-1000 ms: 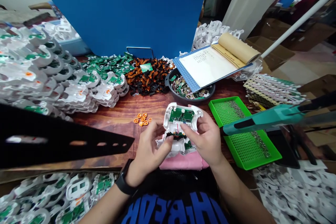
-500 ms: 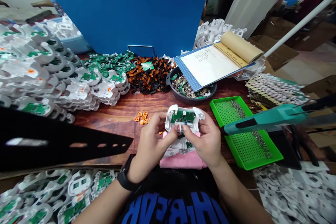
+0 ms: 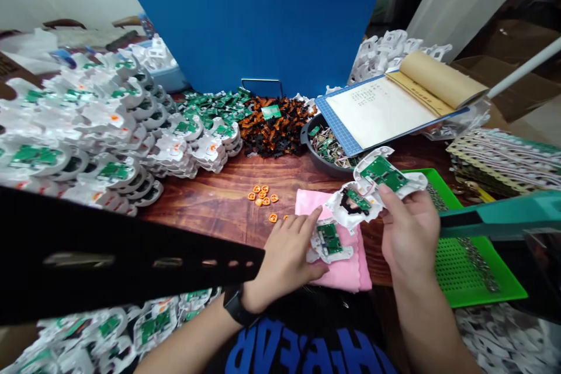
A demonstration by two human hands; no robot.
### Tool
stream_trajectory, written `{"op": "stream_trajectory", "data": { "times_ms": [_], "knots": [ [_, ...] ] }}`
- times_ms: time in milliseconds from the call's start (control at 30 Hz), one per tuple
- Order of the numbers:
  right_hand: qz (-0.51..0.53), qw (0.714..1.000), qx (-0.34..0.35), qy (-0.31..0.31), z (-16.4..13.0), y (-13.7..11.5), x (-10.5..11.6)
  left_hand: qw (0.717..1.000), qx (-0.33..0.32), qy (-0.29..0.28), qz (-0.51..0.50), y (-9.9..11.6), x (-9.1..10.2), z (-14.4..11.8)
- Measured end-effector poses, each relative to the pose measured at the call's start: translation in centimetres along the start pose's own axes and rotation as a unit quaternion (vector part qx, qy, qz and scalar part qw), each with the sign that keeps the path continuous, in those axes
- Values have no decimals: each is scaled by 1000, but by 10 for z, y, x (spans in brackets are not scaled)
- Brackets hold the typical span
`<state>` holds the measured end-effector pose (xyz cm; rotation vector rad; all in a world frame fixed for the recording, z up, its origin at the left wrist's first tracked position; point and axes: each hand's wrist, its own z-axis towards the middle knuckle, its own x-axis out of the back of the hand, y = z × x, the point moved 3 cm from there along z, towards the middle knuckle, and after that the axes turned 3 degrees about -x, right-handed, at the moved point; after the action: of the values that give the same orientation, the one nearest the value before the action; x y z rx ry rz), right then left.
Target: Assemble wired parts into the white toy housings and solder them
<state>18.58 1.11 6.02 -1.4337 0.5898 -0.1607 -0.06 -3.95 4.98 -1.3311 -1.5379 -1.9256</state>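
Note:
My right hand (image 3: 412, 231) is closed on a white game controller shell (image 3: 414, 182) with a green circuit board (image 3: 382, 172) inside, raised to the right of the pink cloth (image 3: 307, 201). From it, wires lead to a second white piece (image 3: 350, 205) carrying a small green board and a black part. My left hand (image 3: 287, 251) is open over the cloth's left side, fingers stretched forward and thumb apart. Beside those fingers, on the cloth, lies another white shell (image 3: 339, 253) with a green board (image 3: 328, 238); whether the hand touches it I cannot tell.
Stacked white shells (image 3: 100, 128) fill the left. Behind are green boards (image 3: 214, 106), orange-black parts (image 3: 276, 131) and a dark bowl (image 3: 324, 163) under a clipboard (image 3: 385, 111). Orange buttons (image 3: 262, 194) lie mid-table. A teal screwdriver (image 3: 504, 214) crosses the green tray (image 3: 504, 280). A black slotted bar (image 3: 131, 257) juts in left.
Both hands were together on the controller shell. My right hand has carried it up and right with its wired piece, while my left hand has let go and moved down beside the cloth's shell.

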Motion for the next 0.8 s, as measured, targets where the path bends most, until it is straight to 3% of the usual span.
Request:
{"op": "stream_trajectory", "data": {
  "times_ms": [167, 367, 467, 633, 700, 800],
  "knots": [
    [37, 998, -45, -2, -2, 2, 3, 999, 14, 26, -25, -12, 0, -4],
    [54, 997, -51, -15, -1, 3, 0, 1000, 1, 0, 15, -12, -6, -4],
    [45, 997, -61, -13, 2, 3, 4, 998, 12, 60, -5, -22, 3, -12],
    [21, 990, -140, -11, -3, 20, 13, 975, 133, 178, 2, -76, 42, -46],
    [25, 978, -206, -35, -14, 34, 13, 947, 207, 241, 56, -101, 63, -61],
    [28, 949, -305, -71, -35, 53, 11, 902, 294, 274, 159, -130, 83, -81]
  ]
}}
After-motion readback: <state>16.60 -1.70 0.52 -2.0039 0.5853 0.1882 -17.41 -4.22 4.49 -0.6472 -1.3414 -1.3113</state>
